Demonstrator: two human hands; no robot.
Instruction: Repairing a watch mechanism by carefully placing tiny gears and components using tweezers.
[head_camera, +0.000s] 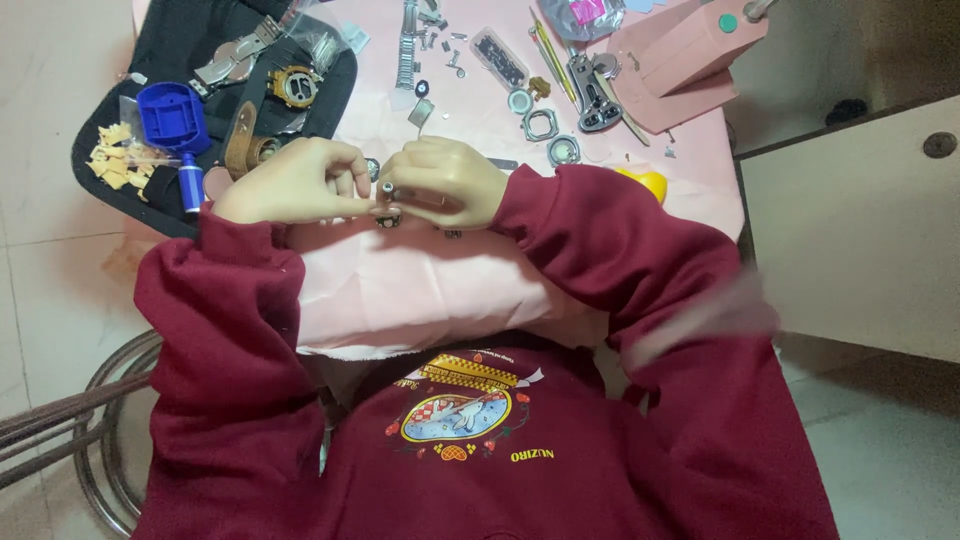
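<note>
My left hand (295, 183) and my right hand (448, 182) meet over the pink cloth (420, 270), fingertips pinched together on a small metal watch part (386, 192). Most of that part is hidden by my fingers. Both arms wear dark red sleeves. Loose metal watch cases (540, 124) and a metal bracelet strip (407, 45) lie on the cloth beyond my hands.
A black tray (170, 40) at the left holds a blue case tool (172, 112), a brown strap (243, 140), an orange-rimmed watch case (294, 86) and tan scraps (115, 160). A pink press tool (680, 60) stands at the back right, a yellow object (645, 180) by my right sleeve.
</note>
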